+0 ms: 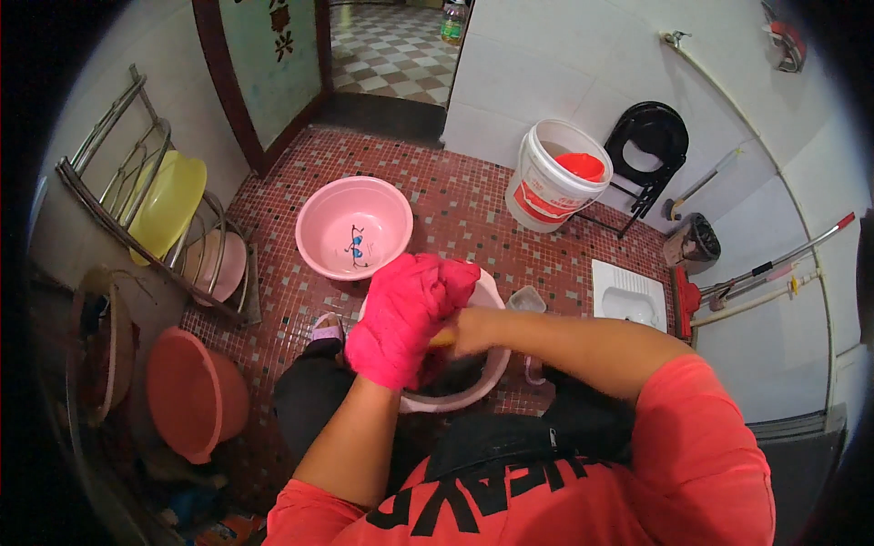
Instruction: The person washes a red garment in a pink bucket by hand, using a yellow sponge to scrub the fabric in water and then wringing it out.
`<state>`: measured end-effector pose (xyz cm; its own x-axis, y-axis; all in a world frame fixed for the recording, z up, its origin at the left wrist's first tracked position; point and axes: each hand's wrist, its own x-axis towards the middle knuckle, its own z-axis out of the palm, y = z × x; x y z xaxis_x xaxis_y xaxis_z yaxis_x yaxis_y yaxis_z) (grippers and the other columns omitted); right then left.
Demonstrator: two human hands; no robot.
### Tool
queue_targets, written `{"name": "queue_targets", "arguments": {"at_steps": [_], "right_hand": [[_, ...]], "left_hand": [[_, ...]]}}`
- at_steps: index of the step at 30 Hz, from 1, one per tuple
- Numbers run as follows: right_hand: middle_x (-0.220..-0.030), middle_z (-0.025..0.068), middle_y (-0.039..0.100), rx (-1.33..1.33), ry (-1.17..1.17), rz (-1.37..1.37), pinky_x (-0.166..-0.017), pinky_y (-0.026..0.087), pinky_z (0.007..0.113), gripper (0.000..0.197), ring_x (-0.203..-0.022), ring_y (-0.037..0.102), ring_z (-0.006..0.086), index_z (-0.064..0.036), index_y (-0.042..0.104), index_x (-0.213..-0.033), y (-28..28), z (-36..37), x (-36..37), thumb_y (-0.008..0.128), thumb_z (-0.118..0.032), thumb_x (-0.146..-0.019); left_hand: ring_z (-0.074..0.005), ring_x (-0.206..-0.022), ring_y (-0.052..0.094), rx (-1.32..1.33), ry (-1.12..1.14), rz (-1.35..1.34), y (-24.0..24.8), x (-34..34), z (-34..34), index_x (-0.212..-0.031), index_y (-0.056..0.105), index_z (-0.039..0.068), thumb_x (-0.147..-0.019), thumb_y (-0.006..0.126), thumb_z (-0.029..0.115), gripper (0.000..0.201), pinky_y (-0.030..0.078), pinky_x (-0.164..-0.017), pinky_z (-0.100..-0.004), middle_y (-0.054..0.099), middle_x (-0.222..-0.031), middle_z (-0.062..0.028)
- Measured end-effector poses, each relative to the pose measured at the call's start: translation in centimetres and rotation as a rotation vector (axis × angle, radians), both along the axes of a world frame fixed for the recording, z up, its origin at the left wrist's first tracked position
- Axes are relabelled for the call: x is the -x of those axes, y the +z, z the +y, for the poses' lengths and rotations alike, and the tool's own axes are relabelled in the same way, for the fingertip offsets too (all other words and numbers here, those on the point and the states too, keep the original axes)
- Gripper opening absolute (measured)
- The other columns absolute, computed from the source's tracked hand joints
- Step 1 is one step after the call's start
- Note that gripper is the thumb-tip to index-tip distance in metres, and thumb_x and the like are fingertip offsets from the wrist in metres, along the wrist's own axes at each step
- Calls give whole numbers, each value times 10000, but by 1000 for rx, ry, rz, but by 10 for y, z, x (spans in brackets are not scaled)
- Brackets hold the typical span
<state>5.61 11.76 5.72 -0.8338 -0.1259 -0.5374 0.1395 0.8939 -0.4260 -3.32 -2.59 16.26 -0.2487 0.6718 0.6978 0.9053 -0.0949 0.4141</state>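
Note:
A bright pink cloth (410,305) is bunched over my left hand, draping it down to the wrist. The fabric hides the fingers, but the bundle stays held up above a pale pink basin (492,364). My right hand (472,331) is closed round a small yellow bar-shaped piece (443,338), pressed against the side of the cloth. Whether it is soap I cannot tell. Something dark lies in the basin below my hands, partly covered by them.
Beyond the cloth stands a pink basin (357,227) on red mosaic tiles. Further right are a white bucket (537,200) with a red scoop (581,166), a black folding chair (674,146) and a squat toilet (628,296). A metal rack (118,205) and red tub (196,396) flank my left.

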Motion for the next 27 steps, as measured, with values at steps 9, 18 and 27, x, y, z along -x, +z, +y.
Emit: {"name": "queue_targets", "arguments": {"at_steps": [9,18,27], "right_hand": [[-726,89,609,190,-453,-270,-565,479,299,457,-616,583,170,-32,575,-1008,57,59,-44,701,-323,-679],[-833,81,588,1443,-1471,-63,-639,510,338,342,-750,600,201,-63,527,-1098,36,51,-184,621,-101,-771],[-909,38,611,410,-360,255,-716,489,338,249,-816,589,204,-75,546,-1026,-19,21,-55,561,-100,-778]], "left_hand": [[-218,-809,557,135,74,-57,-9,5,-13,-1031,479,147,-618,622,124,438,400,-714,-363,567,-833,-34],[-206,-818,558,694,167,197,55,-6,-17,-999,502,142,-701,580,169,309,405,-732,-329,573,-809,-48],[-270,-808,547,666,131,231,47,-18,-10,-899,530,94,-777,549,234,187,422,-776,-327,571,-850,-100]]}}
